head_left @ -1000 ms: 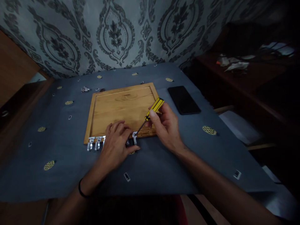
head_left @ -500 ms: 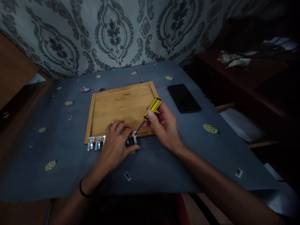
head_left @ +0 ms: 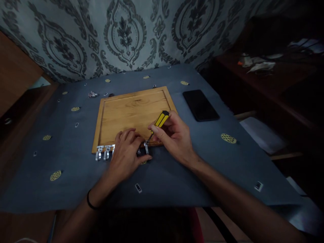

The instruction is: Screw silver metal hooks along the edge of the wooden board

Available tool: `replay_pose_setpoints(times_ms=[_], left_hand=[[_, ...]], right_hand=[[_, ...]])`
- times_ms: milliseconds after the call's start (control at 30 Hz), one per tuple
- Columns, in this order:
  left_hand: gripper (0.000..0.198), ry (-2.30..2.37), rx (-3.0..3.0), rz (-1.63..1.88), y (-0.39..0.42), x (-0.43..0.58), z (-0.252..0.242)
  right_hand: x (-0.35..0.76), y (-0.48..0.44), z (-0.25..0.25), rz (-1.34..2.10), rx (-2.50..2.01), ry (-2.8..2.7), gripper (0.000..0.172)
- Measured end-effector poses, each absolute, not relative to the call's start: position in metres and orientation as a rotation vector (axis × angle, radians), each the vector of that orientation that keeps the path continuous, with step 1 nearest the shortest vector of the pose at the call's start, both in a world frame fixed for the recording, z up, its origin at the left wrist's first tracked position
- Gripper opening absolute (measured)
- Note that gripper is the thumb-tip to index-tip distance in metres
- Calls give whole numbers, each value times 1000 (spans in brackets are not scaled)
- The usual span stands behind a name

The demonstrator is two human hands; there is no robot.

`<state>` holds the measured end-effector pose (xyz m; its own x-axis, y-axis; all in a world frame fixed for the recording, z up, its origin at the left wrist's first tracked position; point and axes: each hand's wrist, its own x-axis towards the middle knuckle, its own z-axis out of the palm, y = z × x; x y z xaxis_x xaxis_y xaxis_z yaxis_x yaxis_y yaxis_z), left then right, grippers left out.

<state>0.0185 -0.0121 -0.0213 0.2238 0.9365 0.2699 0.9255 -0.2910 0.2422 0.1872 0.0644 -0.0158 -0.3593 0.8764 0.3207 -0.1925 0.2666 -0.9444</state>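
A wooden board (head_left: 129,113) with a raised rim lies on the blue cloth. Small metal hooks (head_left: 102,152) hang along its near edge. My right hand (head_left: 174,138) is closed round a yellow-and-black screwdriver (head_left: 159,122), whose tip rests on a metal hook (head_left: 146,147) at the board's near edge. My left hand (head_left: 125,153) lies over the near edge beside that hook, fingers curled and pressing down; what is under them is hidden.
A black phone (head_left: 200,105) lies to the right of the board. A small metal part (head_left: 92,95) sits at the back left. Little tags and yellow round patches dot the cloth (head_left: 177,175). A patterned wall is behind; dark furniture stands at the right.
My right hand has lowered and tilted the screwdriver closer to the board. The left hand has stayed in place. The view has shifted slightly.
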Motion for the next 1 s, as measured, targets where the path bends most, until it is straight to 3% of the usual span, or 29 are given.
replay_pose_setpoints(times_ms=[300,400,800,1000], left_hand=[[55,1886,2375,516,-12,21,-19],[60,1895,2360,508,-12,22,-19],[52,1918,2323,464,-13,26,-16],[46,1909,2356,502,-14,25,-16]], right_hand=[[174,63,7,1139,-752,-1814,12],[174,61,12,1137,-753,-1880,17],[174,56,11,1233,-877,-1717,37],[167,54,8,1113,-912,-1692,39]])
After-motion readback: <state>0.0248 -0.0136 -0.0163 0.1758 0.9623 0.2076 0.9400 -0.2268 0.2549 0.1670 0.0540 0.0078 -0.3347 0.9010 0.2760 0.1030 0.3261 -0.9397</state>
